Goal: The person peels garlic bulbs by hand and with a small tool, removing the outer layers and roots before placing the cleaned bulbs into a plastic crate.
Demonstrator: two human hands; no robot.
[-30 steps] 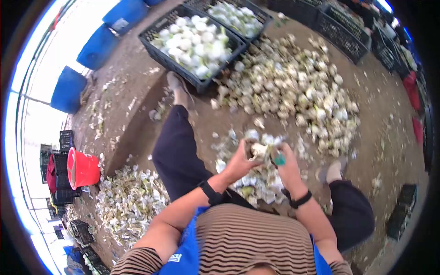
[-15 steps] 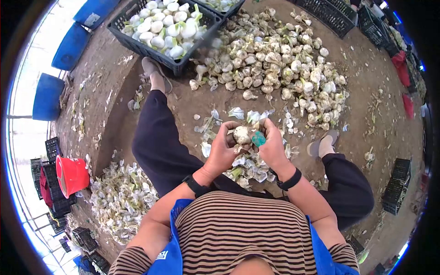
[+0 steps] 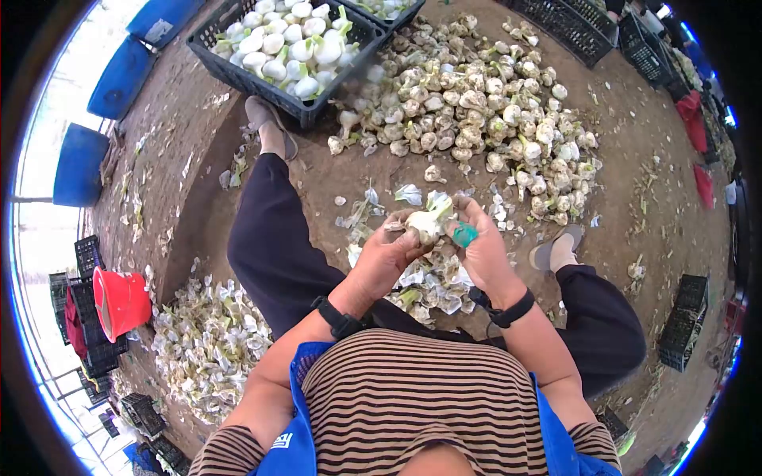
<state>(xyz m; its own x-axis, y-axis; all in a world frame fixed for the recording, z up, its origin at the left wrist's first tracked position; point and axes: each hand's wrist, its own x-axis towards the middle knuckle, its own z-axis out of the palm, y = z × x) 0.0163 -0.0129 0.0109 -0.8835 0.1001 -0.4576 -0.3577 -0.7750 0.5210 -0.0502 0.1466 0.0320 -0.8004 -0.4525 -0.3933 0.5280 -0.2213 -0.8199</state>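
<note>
Between my two hands is a garlic bulb (image 3: 427, 224), its pale green-white stem pointing up and to the right. My left hand (image 3: 390, 252) has its fingers wrapped round the bulb's left side. On the other side, my right hand (image 3: 482, 241) pinches the bulb near the stem; its thumb has a green covering. Loose white peels (image 3: 435, 284) lie on the ground below the hands. Ahead is a large heap of unpeeled, dirt-marked bulbs (image 3: 468, 107). Clean white bulbs (image 3: 298, 44) fill a black crate at the upper left.
The black crate (image 3: 295, 109) stands beyond my left foot. A peel pile (image 3: 210, 349) lies left of my legs, near a red bucket (image 3: 123, 303). Blue barrels (image 3: 81, 165) line the left edge. More black crates (image 3: 684, 321) stand at the right.
The bulb has turned, so its stem and cleaner white side now show. My right hand has shifted slightly right, and my left hand has tilted around the bulb.
</note>
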